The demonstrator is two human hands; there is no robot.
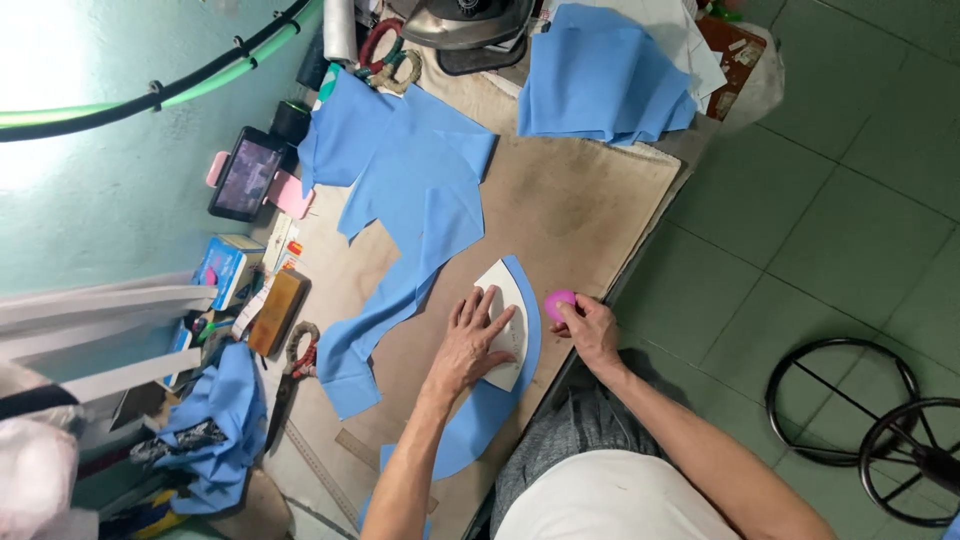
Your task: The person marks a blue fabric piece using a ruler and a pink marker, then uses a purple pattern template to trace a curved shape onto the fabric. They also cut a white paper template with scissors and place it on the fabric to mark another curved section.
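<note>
My left hand (472, 338) lies flat, fingers spread, on a white curved pattern piece (503, 290). The pattern rests on a curved strip of blue fabric (478, 428) at the near edge of the brown worktable (570, 200). My right hand (588, 326) is closed around a small pink piece of chalk (557, 302), held just right of the pattern by the table edge. A larger cut piece of blue fabric (420, 200) lies spread to the left of the pattern.
Folded blue fabric (600, 80) and an iron (465, 22) sit at the far end. A phone on a pink stand (245, 175), boxes and scissors (290, 375) line the left side. Black metal rings (850, 400) stand on the green tiled floor.
</note>
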